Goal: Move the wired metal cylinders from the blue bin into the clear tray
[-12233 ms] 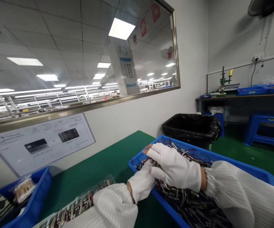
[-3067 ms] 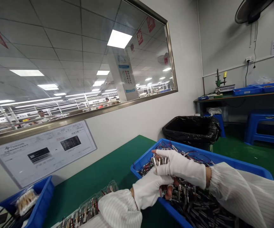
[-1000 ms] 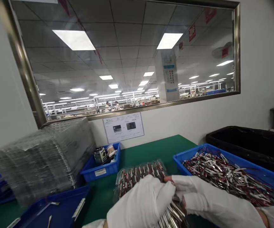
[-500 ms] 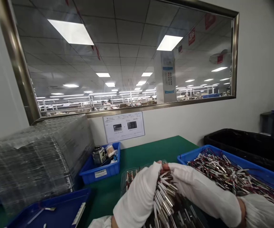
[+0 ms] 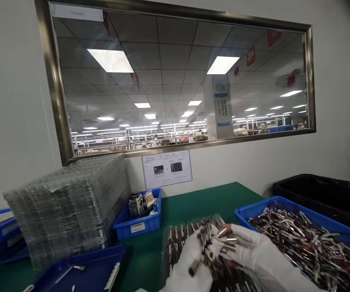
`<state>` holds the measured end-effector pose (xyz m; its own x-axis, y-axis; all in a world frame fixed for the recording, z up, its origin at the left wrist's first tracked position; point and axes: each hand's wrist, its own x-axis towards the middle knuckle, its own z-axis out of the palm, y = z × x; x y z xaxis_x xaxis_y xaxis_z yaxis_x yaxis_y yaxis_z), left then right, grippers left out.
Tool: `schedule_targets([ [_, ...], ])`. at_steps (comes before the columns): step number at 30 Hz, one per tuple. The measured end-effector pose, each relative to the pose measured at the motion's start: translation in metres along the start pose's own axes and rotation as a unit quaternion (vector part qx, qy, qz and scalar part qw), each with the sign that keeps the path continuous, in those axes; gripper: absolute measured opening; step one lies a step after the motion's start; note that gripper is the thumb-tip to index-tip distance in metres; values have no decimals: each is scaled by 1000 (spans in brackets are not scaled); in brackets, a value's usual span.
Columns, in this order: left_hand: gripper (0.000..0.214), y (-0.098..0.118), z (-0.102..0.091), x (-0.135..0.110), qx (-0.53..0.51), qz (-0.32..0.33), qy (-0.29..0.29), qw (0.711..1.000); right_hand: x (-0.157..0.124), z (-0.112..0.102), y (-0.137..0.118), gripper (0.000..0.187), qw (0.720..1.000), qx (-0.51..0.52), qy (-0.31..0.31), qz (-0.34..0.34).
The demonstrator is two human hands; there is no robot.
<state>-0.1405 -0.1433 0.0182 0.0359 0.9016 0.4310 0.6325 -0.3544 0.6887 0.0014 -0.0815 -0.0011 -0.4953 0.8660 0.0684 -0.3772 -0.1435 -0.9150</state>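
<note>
Both my hands wear white gloves and meet low in the middle of the view. My left hand (image 5: 190, 263) and my right hand (image 5: 254, 253) are closed together round a bundle of small metal cylinders with red and black wires (image 5: 214, 251). They hold it above a clear plastic tray (image 5: 178, 235) that has more of the same parts laid in rows. To the right stands a blue bin (image 5: 250, 209) heaped with several loose wired cylinders.
A tall stack of clear plastic trays (image 5: 68, 202) stands at the left. A small blue bin (image 5: 137, 225) with a bottle sits by the wall, a shallow blue tray (image 5: 84, 269) lies at front left, and a black-lined waste bin (image 5: 321, 192) is at far right. The table top is green.
My head has turned left from the blue bin to the clear tray. My hands lifted a bundle out of the bin and have now lowered it over the clear tray.
</note>
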Motion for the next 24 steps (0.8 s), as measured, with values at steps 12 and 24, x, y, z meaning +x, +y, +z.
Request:
schedule_targets([
  [12,11,47,1,8,90,-151,30,984,-16,14,-6,56,989,142,2,43],
  [24,22,49,-11,-4,-85,39,-64,994,-23,13,-21,24,993,-59,-61,-78],
])
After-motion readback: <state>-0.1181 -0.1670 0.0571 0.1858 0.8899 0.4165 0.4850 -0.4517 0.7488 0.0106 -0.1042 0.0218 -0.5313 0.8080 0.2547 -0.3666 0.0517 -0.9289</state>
